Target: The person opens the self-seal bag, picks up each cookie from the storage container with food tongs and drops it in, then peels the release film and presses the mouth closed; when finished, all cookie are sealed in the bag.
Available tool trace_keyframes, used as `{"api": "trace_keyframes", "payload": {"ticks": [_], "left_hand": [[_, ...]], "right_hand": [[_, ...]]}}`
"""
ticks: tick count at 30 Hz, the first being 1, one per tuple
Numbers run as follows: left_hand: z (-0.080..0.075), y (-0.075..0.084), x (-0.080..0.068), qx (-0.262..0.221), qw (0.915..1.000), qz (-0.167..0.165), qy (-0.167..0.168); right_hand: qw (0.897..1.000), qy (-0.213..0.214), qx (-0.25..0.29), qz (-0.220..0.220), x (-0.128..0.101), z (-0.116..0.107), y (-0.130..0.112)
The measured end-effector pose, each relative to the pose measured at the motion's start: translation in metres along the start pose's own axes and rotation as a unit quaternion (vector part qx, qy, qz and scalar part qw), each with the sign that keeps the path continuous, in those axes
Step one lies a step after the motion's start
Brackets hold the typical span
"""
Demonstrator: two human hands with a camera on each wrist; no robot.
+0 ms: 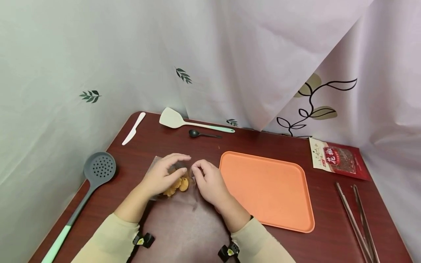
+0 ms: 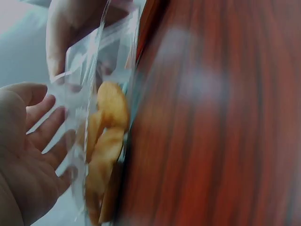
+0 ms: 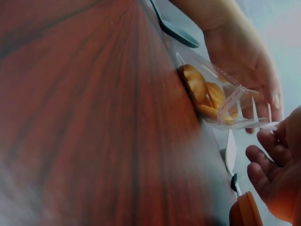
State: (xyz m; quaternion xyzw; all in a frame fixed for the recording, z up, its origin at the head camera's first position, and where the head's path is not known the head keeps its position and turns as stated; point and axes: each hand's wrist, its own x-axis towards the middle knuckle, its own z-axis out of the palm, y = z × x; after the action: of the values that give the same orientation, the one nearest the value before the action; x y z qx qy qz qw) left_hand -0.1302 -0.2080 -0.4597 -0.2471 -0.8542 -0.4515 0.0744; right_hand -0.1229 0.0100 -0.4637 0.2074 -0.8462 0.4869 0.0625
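Note:
A clear plastic bag [image 3: 233,101] with several golden-brown flat food pieces [image 1: 184,184] inside lies on the table in front of me. My left hand [image 1: 164,174] is over the left side of the bag. Its fingers are loosely extended along the plastic, as the left wrist view also shows [image 2: 35,155]. With thumb and forefinger, my right hand [image 1: 210,180] pinches the bag's right end. The right wrist view shows this pinch at the bag's corner. In the head view my left hand partly hides the bag and the food pieces.
An orange tray [image 1: 266,188] lies right of my hands, with a red spice packet [image 1: 340,159] and metal tongs [image 1: 358,223] beyond. A grey skimmer [image 1: 99,170] lies at left. Behind are a white knife [image 1: 133,128], white spatula [image 1: 172,118] and black spoon [image 1: 194,133].

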Motion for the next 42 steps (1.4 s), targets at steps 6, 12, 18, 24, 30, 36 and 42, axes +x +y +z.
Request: {"api": "trace_keyframes", "payload": {"ticks": [6, 12, 18, 24, 30, 36, 42], "left_hand": [[0.012, 0.006, 0.009, -0.029, 0.9990, -0.032, -0.007], [0.016, 0.008, 0.013, -0.051, 0.9971, -0.056, 0.007], [0.018, 0.008, 0.014, -0.058, 0.9958, -0.069, 0.014], [0.021, 0.008, 0.012, -0.034, 0.9968, -0.071, 0.009], [0.021, 0.009, 0.011, -0.044, 0.9959, -0.079, 0.007], [0.020, 0.006, 0.011, -0.045, 0.9970, -0.063, 0.003], [0.018, 0.006, 0.012, -0.044, 0.9979, -0.045, -0.013]], "right_hand": [[1.000, 0.007, 0.014, -0.007, 0.002, -0.004, 0.001], [1.000, 0.015, 0.022, 0.002, 0.004, -0.006, 0.003], [0.999, 0.033, 0.033, 0.023, 0.004, -0.008, 0.004], [0.998, 0.047, 0.040, 0.029, 0.002, -0.008, 0.007], [0.997, 0.063, -0.024, -0.044, 0.002, -0.008, 0.010], [0.989, 0.078, -0.078, -0.096, 0.003, -0.007, 0.011], [0.985, 0.066, -0.096, -0.124, 0.003, -0.008, 0.011]]}}
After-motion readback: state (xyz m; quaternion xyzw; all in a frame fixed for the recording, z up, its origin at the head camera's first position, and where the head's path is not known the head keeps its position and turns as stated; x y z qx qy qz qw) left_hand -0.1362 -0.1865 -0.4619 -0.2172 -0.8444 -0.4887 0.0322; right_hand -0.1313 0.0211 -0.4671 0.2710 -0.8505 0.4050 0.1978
